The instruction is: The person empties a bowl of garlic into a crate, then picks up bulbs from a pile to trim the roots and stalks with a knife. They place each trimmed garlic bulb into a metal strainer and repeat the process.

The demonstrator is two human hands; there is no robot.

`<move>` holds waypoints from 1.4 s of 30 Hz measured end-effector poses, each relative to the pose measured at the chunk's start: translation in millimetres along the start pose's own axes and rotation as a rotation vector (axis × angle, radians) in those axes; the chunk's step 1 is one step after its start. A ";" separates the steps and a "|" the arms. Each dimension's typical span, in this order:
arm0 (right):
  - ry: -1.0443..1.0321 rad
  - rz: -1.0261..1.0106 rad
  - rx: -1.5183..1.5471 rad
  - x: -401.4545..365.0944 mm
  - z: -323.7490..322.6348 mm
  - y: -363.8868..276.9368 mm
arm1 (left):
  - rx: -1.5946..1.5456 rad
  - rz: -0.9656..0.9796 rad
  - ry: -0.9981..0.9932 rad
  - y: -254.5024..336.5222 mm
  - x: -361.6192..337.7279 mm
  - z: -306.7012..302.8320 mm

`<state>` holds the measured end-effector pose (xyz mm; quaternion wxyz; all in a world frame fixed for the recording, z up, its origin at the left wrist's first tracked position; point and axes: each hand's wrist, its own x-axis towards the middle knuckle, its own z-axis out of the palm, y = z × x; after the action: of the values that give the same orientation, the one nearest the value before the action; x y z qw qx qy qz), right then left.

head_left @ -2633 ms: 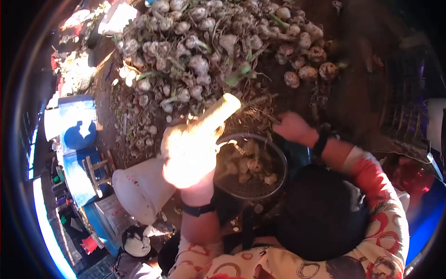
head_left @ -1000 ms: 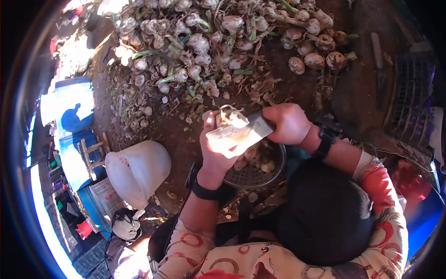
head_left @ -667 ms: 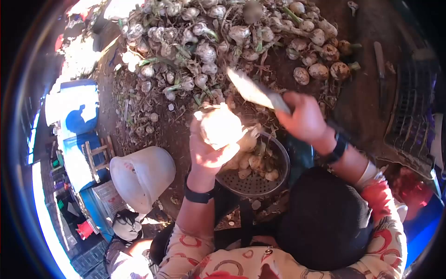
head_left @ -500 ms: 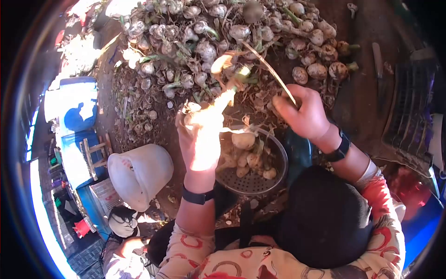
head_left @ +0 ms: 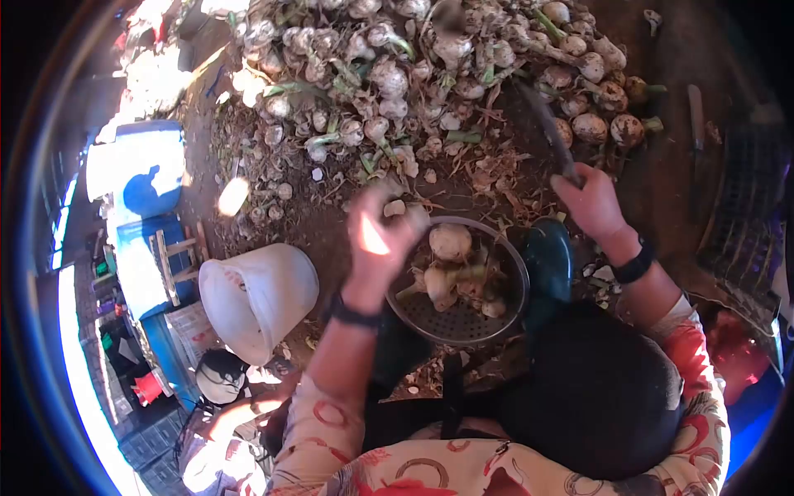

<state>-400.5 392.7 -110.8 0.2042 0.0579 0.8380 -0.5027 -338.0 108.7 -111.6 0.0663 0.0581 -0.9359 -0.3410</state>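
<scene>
My left hand [head_left: 382, 231] is over the left rim of a metal colander [head_left: 463, 332], smeared by motion, with thumb and fingers apart and nothing visible between them. Inside the colander lie several onions [head_left: 451, 242], some with stalks and roots on. To the right, my right hand [head_left: 592, 203] is closed around a knife [head_left: 546, 124], whose dark blade points up and left toward the heap. Beyond both hands spreads a large onion heap [head_left: 389, 78] with dry leaves and green stalks.
A white bucket [head_left: 277, 289] lies tilted on the left. A person in a cap [head_left: 220, 376] is at lower left. Dark green boots [head_left: 552, 260] flank the colander. Another knife [head_left: 696, 116] lies at right, near a black crate [head_left: 744, 198]. Blue containers [head_left: 149, 186] stand at far left.
My left hand has let go of the onion with its stalk and dropped lower, nearer the colander. My right hand and the knife have moved right and slightly down. The view has shifted slightly.
</scene>
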 end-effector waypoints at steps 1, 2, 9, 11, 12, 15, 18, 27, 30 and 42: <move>-0.002 0.041 0.068 3.3 -1.7 -1.5 | -0.005 -0.072 0.157 -12.3 27.8 -2.7; 0.004 -0.056 -0.033 3.4 2.0 5.5 | 0.298 -0.009 0.198 -21.5 59.1 -9.2; -0.086 0.139 0.008 -3.7 15.3 7.5 | 1.026 -0.015 -0.090 -107.1 136.8 16.8; -0.098 0.173 -0.007 2.0 14.4 10.4 | 0.719 0.014 0.055 -105.4 124.8 12.5; -0.035 0.136 -0.030 5.9 13.6 14.7 | 0.311 -0.352 -0.142 -80.0 122.5 -2.9; 0.054 0.014 -0.186 9.4 18.0 1.9 | -0.820 -0.399 -0.004 -41.2 66.6 -6.4; 0.030 -0.583 -0.443 1.0 35.1 -27.0 | -0.832 -0.141 -0.208 7.9 25.8 -4.0; -0.158 -0.943 -0.369 -22.7 48.3 -47.5 | -1.788 -0.649 -0.057 103.6 -28.3 -22.7; 0.032 -0.373 -0.295 5.6 40.1 17.5 | -0.832 0.059 -0.083 84.9 -42.6 -19.4; -0.003 -0.829 -0.005 -14.7 10.6 -76.9 | -1.257 -0.157 0.179 100.6 1.9 -18.0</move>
<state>-407.3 347.6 -46.3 -0.0142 -0.2858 0.7912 -0.5404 -343.3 173.6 -32.8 0.1406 0.1049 -0.5409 -0.8226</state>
